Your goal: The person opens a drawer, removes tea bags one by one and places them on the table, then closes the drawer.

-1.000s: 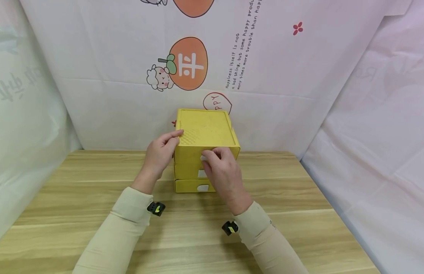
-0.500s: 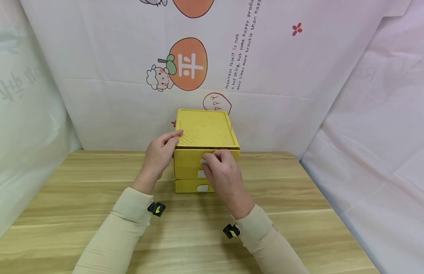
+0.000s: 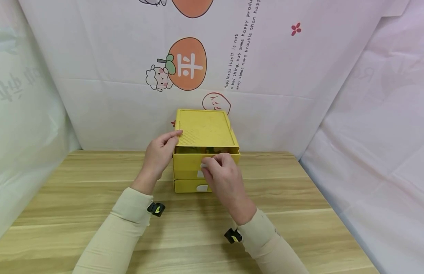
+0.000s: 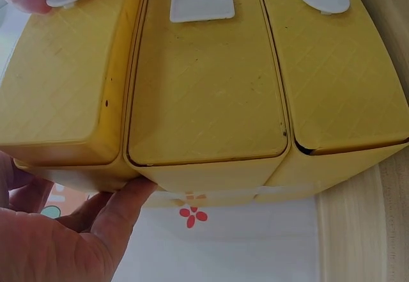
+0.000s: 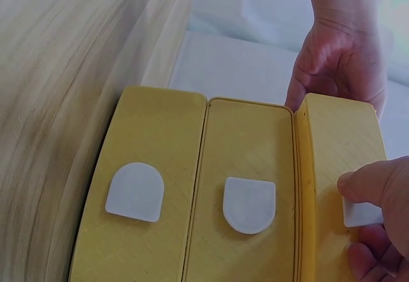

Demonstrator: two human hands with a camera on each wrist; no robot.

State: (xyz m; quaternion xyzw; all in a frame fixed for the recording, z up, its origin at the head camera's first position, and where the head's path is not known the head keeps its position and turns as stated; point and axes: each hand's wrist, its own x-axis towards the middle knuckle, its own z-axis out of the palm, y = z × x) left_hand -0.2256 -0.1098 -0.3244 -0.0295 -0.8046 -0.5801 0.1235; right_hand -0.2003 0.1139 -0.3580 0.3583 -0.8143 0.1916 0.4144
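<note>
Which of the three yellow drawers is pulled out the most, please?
The top drawer, whose white handle the right hand pinches; its front juts forward past the middle drawer and bottom drawer.

The drawer box (image 3: 205,127) stands on the table (image 3: 188,236) (cloth (image 3: 263,110) behind).

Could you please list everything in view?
Table: 1, light wood, foreground
Sheeting: count unclear, white with prints, behind and beside the table
Box: 1, yellow, on the table
Drawers: 3, yellow, in the box, top one partly out
Handles: 3, white, one per drawer
Contents: count unclear, partly green, in the top drawer
Devices: 2, black, one by each sleeve
Sleeves: 2, beige, lower part of the head view
Left hand: 1, bare, touching the box's upper left edge
Right hand: 1, bare, pinching the top handle
</note>
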